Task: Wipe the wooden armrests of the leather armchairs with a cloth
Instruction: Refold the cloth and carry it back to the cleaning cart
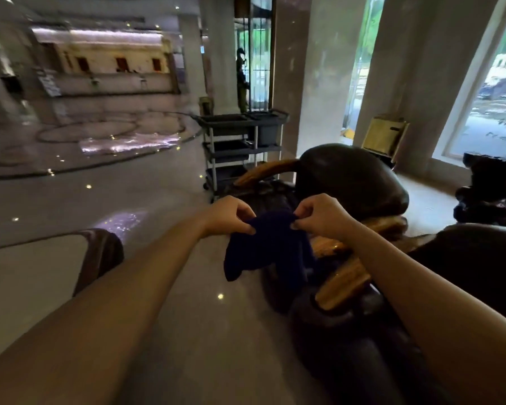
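Observation:
A dark blue cloth [268,247] hangs in the air in front of me, pinched at its top edge by both hands. My left hand [230,214] grips its left corner and my right hand [322,216] grips the right one. Behind and below the cloth stand dark leather armchairs: the far one [354,176] and a near one [476,258] at the right. A glossy wooden armrest [345,279] curves just below my right forearm. Another wooden armrest [263,171] shows on the far chair's left side.
A grey three-shelf service cart [240,150] stands behind the far chair. A round-cornered table edge [100,255] juts in at the left. Polished marble floor [158,194] spreads to the left. Pillars, tall windows and a dark carved stand [491,191] lie to the right.

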Tool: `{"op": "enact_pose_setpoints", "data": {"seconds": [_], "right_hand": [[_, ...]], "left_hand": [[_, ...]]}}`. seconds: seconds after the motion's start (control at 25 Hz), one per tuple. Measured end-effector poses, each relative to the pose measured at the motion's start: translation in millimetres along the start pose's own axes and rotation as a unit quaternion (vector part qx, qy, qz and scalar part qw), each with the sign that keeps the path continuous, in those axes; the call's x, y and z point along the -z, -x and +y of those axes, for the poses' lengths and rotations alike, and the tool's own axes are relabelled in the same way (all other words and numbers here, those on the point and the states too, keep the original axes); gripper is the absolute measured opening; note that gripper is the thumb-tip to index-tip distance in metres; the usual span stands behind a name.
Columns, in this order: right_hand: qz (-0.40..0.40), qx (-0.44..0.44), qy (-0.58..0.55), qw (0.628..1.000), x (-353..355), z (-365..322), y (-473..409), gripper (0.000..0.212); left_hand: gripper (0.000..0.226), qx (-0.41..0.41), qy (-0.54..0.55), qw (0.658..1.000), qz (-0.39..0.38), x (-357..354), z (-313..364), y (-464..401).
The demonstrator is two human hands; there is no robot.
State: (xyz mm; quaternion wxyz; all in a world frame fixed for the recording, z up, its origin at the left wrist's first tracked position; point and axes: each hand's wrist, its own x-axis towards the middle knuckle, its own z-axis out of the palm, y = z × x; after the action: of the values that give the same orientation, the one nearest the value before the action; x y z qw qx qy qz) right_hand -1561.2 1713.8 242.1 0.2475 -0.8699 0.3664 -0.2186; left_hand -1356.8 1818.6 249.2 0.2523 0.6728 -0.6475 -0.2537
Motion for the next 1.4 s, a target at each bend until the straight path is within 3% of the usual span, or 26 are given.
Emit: {"op": "enact_pose_setpoints", "data": {"seconds": [0.28,0.68,1.08,1.4], "right_hand": [[-0.062,0.112,-0.026,0.991,-63,-8,-173,0.021],[-0.149,0.166,-0.032,0.974,-138,-11,-402,0.009],[-0.139,0.139,-0.053,0.979,-201,-45,-632,0.016],[-0.151,0.128,-0.052,0.979,-251,-33,-812,0.016]], "left_hand": [[0.022,0.090,0.001,0.992,0.093,72,-97,-68],[0.023,0.166,0.044,0.976,0.132,167,-223,-193],[0.029,0.130,0.015,0.987,0.093,329,-362,-350],[0.022,0.112,0.018,0.990,0.079,416,-471,-487]]}}
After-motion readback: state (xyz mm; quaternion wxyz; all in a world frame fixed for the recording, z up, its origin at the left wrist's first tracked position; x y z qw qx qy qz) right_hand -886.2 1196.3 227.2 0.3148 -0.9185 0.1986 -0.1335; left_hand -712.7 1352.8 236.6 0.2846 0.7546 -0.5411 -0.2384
